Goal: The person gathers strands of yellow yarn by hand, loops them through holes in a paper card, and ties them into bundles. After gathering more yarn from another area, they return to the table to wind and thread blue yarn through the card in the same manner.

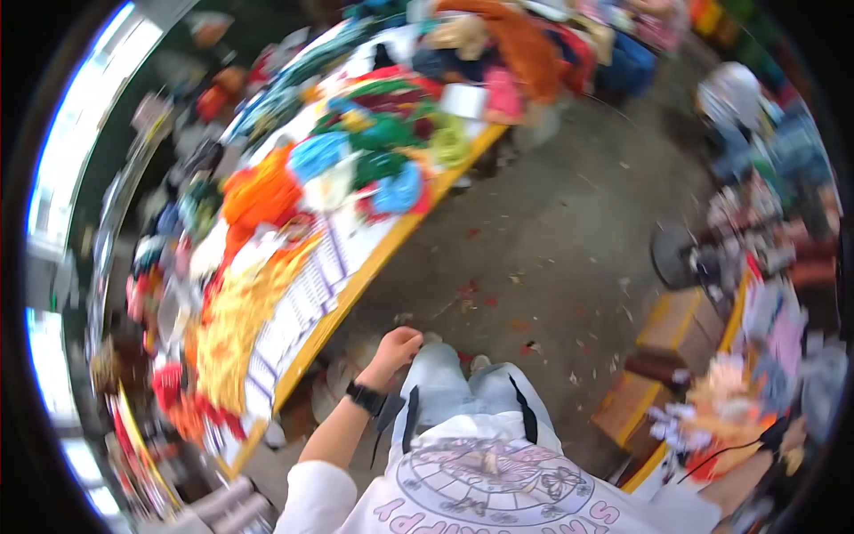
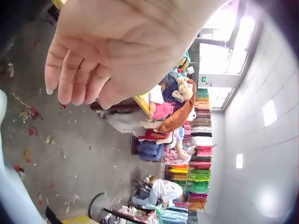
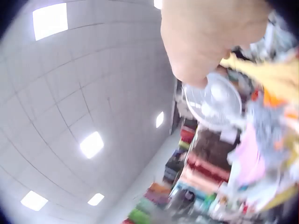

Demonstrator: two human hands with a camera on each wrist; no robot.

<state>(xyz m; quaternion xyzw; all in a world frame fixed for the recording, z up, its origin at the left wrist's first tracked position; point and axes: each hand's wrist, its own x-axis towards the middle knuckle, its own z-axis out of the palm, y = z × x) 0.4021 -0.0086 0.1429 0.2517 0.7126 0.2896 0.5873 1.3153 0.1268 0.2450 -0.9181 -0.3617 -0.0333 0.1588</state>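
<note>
My left hand (image 1: 400,347) hangs beside my left thigh, by the yellow edge of the long table (image 1: 382,242). In the left wrist view the palm of this left hand (image 2: 107,51) shows, fingers loosely bent, nothing held. My right arm reaches out to the right, where the right hand (image 1: 792,452) is blurred over a heap of cloth scraps (image 1: 725,392). The right wrist view has the right hand (image 3: 205,39) with its fingers mostly hidden, overlapping the end of a yellow cloth (image 3: 266,77); I cannot tell whether it grips this cloth.
Coloured fabric, including a yellow pile (image 1: 236,329) and an orange bundle (image 1: 262,191), covers the long table. Cardboard boxes (image 1: 680,325) and a dark round fan (image 1: 673,254) stand at right. A white fan (image 3: 214,101) is near the right hand. A seated person (image 2: 163,191) is farther off.
</note>
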